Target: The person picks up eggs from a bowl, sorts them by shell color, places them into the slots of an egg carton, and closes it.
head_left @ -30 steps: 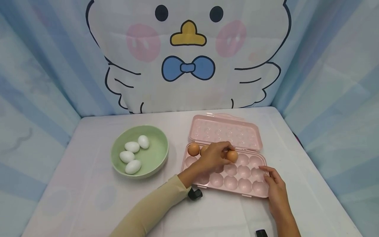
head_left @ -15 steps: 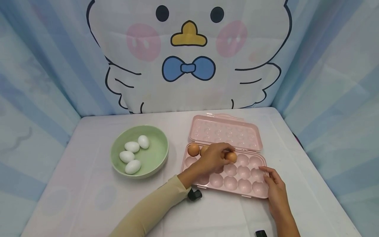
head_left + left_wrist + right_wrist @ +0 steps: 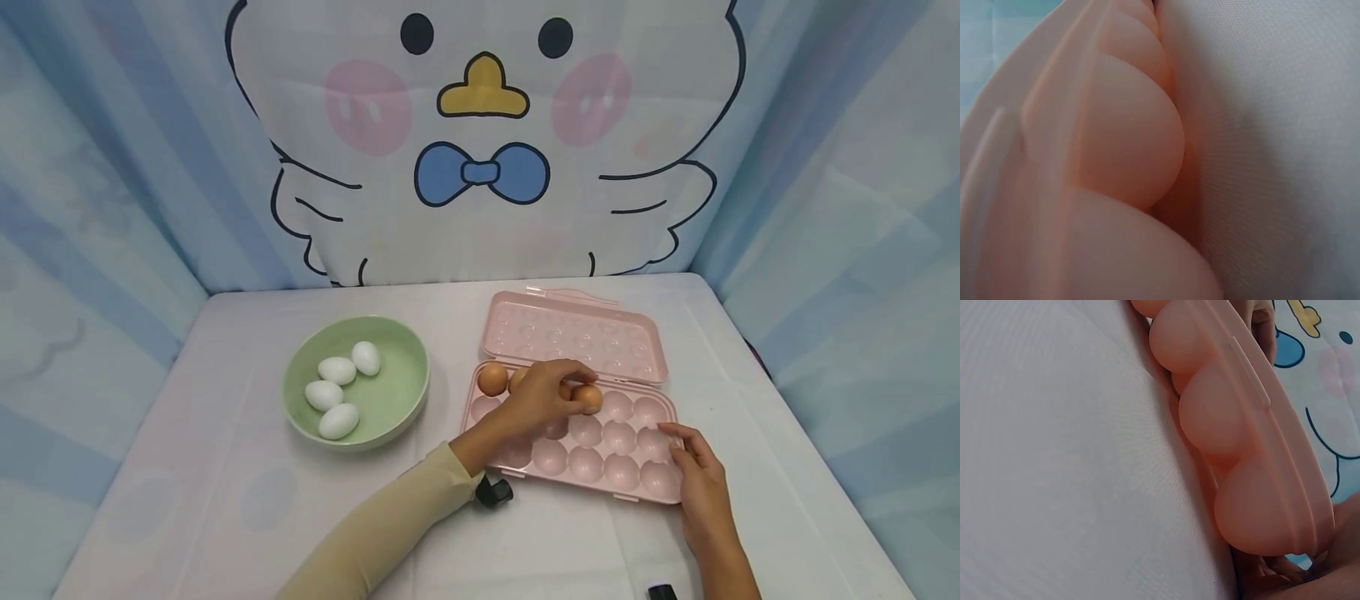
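A pink egg box [image 3: 570,479] lies opened out on the table, its lid [image 3: 573,329] hinged back behind it. My left hand [image 3: 536,400] reaches over it and pinches a brown egg [image 3: 587,398] at a back-row cup, left of two bare cups. Another brown egg [image 3: 492,379] sits in the back left cup; one beside it [image 3: 516,380] is partly hidden by my hand. My right hand [image 3: 703,479] grips the box's right end. Both wrist views look along the front of the box, at its rounded cup undersides [image 3: 1132,131], [image 3: 1219,415].
Left of the box stands a green bowl [image 3: 405,408] holding several white eggs [image 3: 337,421]. A black wrist-camera piece [image 3: 495,492] shows below the left cuff, another [image 3: 663,592] at the front edge of view. Printed curtains [image 3: 480,233] enclose the table's back and sides.
Very little differs. The brown egg in my left hand sits a touch lower and further left, and the head view has shifted slightly. My right hand keeps its grip on the box.
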### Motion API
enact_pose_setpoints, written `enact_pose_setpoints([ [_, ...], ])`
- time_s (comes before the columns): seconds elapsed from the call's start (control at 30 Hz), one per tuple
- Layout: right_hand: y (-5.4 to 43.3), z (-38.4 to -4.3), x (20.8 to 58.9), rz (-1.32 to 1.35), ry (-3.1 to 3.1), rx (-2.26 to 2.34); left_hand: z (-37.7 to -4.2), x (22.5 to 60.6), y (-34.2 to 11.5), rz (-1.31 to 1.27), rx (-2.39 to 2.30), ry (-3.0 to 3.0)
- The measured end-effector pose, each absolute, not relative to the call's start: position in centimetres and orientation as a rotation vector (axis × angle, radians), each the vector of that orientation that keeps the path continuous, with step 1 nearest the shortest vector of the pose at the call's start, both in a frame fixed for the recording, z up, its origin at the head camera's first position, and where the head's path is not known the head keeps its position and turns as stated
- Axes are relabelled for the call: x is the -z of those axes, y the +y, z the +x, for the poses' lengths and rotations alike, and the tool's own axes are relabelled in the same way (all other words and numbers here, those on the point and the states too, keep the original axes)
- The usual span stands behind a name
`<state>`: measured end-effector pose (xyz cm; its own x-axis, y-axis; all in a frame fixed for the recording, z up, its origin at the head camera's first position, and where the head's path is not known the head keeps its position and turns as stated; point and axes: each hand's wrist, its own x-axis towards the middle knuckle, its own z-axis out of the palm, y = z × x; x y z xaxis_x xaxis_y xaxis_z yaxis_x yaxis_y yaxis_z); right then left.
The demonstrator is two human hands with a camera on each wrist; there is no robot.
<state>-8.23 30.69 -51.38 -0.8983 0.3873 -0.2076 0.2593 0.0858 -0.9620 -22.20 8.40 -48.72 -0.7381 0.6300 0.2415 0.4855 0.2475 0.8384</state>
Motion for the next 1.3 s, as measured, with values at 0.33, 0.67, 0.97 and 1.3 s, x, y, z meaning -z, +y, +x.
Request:
enact_pose_setpoints([
  [0.33, 30.5, -8.3, 51.2, -0.681, -2.233, -1.945, -22.1, 48.3, 8.1, 0.981, -1.522, 2.325],
  [0.67, 30.3, -8.6, 51.0, -0.678, -2.248, -1.934, -22.3, 48.2, 7.9, 1.016, -1.522, 2.346],
  [0.97, 30.6, -8.6, 51.0, -0.695, -2.257, -1.910, -21.7, 46.9, 6.9, 1.107, -1.569, 2.320],
  [1.3, 30.8, -8.4, 51.1, -0.728, -2.242, -1.974, -21.0, 45.1, 2.9, 1.111, -1.487, 2.424],
])
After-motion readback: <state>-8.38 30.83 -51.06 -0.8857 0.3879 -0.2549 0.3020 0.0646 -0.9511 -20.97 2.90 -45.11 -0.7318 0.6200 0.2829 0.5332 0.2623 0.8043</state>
